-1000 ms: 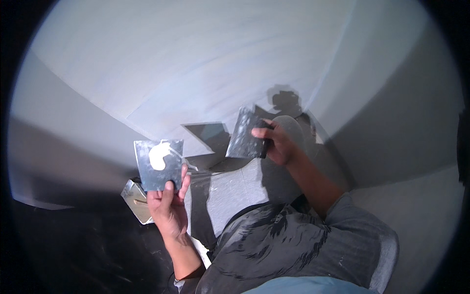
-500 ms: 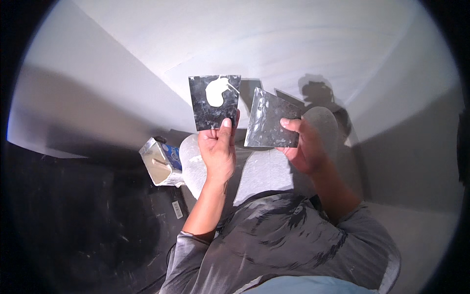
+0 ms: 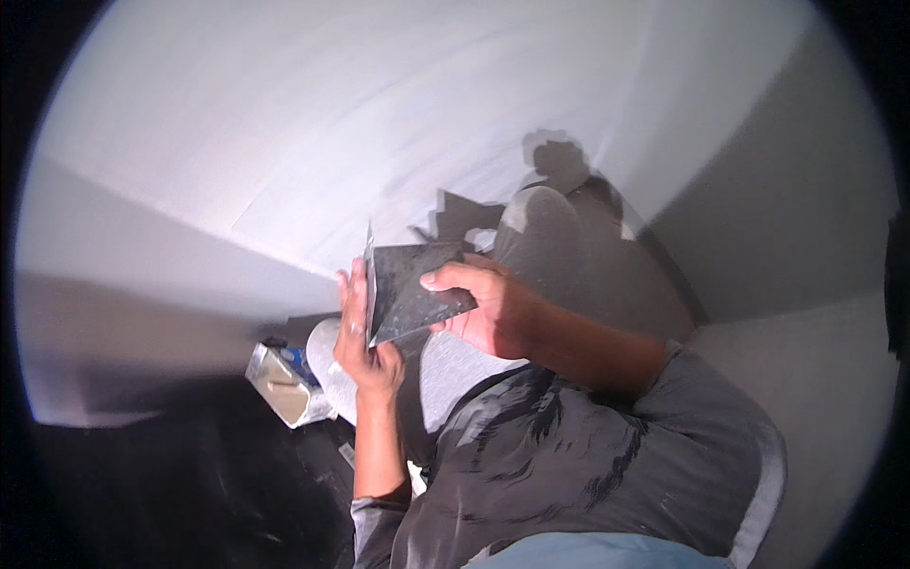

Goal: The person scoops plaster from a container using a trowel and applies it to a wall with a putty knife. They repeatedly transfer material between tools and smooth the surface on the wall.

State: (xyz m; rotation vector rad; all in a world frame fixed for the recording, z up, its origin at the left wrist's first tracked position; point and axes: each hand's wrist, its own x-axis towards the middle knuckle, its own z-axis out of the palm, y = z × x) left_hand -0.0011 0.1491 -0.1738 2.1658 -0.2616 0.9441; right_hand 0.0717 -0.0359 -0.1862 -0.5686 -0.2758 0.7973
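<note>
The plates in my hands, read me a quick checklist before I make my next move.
1. Left plate held: ok, left hand supports it, fingers along its outer side.
2. Right plate held: ok, right hand has its thumb on the near face.
3. Left plate's broad face in sight: not ok, it shows nearly edge-on.
4. Plates touching: cannot tell, their edges overlap in view.
5. Tub open: ok, it stands left of the knee with no lid on.

I'm looking down through a head-worn fisheye, close above left hand (image 3: 360, 346) and right hand (image 3: 495, 308), facing the pale wall (image 3: 379, 133).
</note>
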